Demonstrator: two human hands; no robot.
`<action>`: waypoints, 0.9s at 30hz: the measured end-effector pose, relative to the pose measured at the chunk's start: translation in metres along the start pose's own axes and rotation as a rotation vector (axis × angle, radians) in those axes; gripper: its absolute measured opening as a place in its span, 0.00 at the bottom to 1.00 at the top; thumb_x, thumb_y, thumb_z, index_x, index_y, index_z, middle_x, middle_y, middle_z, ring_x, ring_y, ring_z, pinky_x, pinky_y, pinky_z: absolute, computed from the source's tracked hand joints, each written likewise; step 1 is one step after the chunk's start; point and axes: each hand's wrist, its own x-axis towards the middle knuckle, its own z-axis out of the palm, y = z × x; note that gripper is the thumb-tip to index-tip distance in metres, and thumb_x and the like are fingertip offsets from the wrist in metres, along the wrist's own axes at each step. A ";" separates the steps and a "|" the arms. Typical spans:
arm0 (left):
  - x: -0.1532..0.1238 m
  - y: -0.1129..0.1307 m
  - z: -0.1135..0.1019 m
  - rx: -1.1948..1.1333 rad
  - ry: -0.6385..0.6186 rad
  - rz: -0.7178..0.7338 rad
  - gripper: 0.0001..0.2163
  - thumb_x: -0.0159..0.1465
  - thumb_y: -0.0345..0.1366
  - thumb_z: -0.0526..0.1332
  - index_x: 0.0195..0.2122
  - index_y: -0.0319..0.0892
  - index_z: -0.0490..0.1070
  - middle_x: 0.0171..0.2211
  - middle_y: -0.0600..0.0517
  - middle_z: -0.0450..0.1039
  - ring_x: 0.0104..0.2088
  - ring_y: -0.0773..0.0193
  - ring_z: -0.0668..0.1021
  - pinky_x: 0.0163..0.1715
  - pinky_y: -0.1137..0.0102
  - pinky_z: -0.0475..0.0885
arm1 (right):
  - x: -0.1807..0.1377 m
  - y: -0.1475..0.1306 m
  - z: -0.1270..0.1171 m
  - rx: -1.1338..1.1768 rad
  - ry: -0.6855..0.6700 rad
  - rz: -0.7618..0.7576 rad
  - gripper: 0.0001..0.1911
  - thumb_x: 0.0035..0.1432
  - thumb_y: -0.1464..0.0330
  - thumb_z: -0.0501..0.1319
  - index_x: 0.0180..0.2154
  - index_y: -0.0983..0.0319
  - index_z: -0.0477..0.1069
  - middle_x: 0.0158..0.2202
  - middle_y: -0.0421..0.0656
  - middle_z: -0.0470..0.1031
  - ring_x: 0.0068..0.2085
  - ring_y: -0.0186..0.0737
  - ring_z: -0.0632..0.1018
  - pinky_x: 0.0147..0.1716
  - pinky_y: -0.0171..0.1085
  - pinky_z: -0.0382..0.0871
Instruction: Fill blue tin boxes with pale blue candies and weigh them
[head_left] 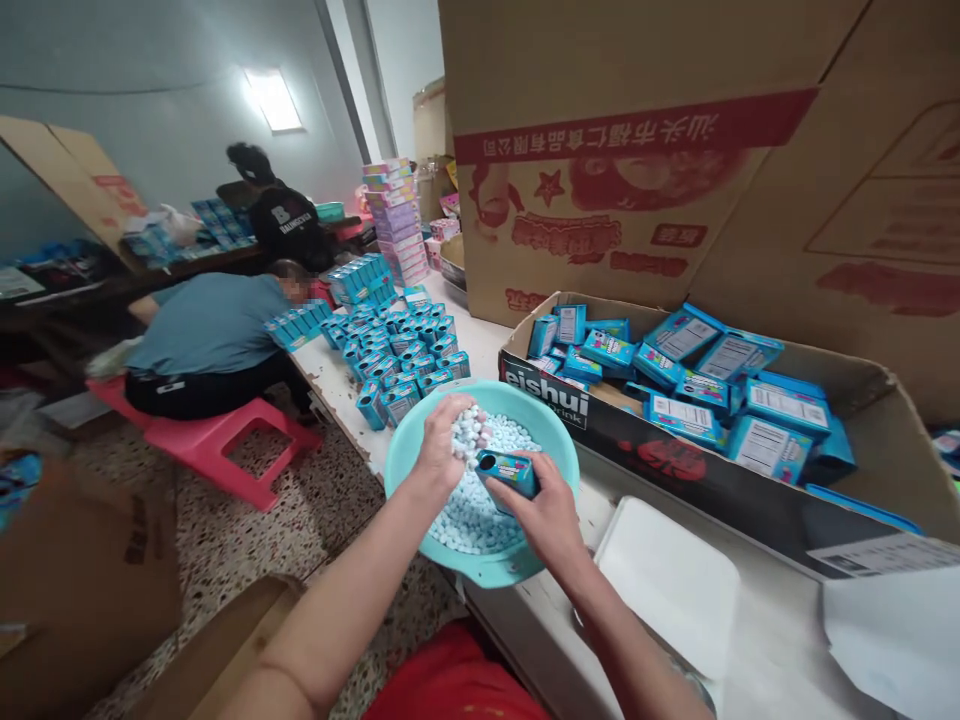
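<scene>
My L fingers (454,404) are curled round a handful of pale pellets (469,432), right by the open end of a small blue box (513,470); R fingers (510,496) pinch that box by its sides, over the aqua basin (405,452) w/ more pellets in it. Basin's at the worktop (596,484) edge, upright open boxes (405,358) just beyond, black-sided carton (742,508) of blue boxes to the R.

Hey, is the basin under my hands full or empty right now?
Partly full: pale pellets lie inside the basin, leaving its upper sides bare.
</scene>
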 end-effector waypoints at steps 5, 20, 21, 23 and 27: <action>0.007 -0.012 0.003 0.018 0.135 0.078 0.13 0.46 0.41 0.65 0.26 0.40 0.64 0.21 0.56 0.70 0.21 0.67 0.76 0.21 0.73 0.69 | 0.002 0.002 0.009 -0.069 -0.043 -0.042 0.15 0.48 0.62 0.66 0.39 0.59 0.70 0.39 0.45 0.74 0.43 0.47 0.74 0.43 0.44 0.67; 0.005 -0.015 0.001 0.161 0.088 0.109 0.14 0.47 0.40 0.67 0.28 0.40 0.65 0.24 0.57 0.69 0.18 0.73 0.72 0.18 0.77 0.65 | 0.005 0.007 0.010 -0.081 -0.068 -0.032 0.15 0.48 0.63 0.66 0.39 0.59 0.69 0.40 0.43 0.74 0.42 0.46 0.74 0.42 0.41 0.66; 0.004 -0.015 0.001 0.174 0.080 0.112 0.14 0.47 0.40 0.67 0.28 0.40 0.65 0.25 0.56 0.70 0.19 0.72 0.72 0.19 0.77 0.65 | 0.005 0.006 0.009 -0.076 -0.064 -0.036 0.15 0.48 0.63 0.66 0.39 0.59 0.69 0.40 0.43 0.74 0.43 0.45 0.74 0.43 0.41 0.66; 0.003 -0.016 0.002 0.202 0.055 0.125 0.14 0.47 0.41 0.66 0.28 0.40 0.65 0.23 0.56 0.69 0.19 0.71 0.74 0.20 0.76 0.66 | 0.005 0.006 0.007 -0.068 -0.064 -0.034 0.15 0.48 0.63 0.66 0.39 0.58 0.69 0.40 0.43 0.74 0.42 0.45 0.74 0.42 0.41 0.66; 0.002 -0.018 0.003 0.223 0.065 0.179 0.13 0.47 0.41 0.66 0.28 0.41 0.66 0.22 0.58 0.67 0.20 0.69 0.75 0.20 0.75 0.67 | 0.004 0.003 0.006 -0.045 -0.061 -0.004 0.15 0.47 0.64 0.66 0.38 0.58 0.69 0.39 0.42 0.75 0.42 0.46 0.75 0.42 0.41 0.67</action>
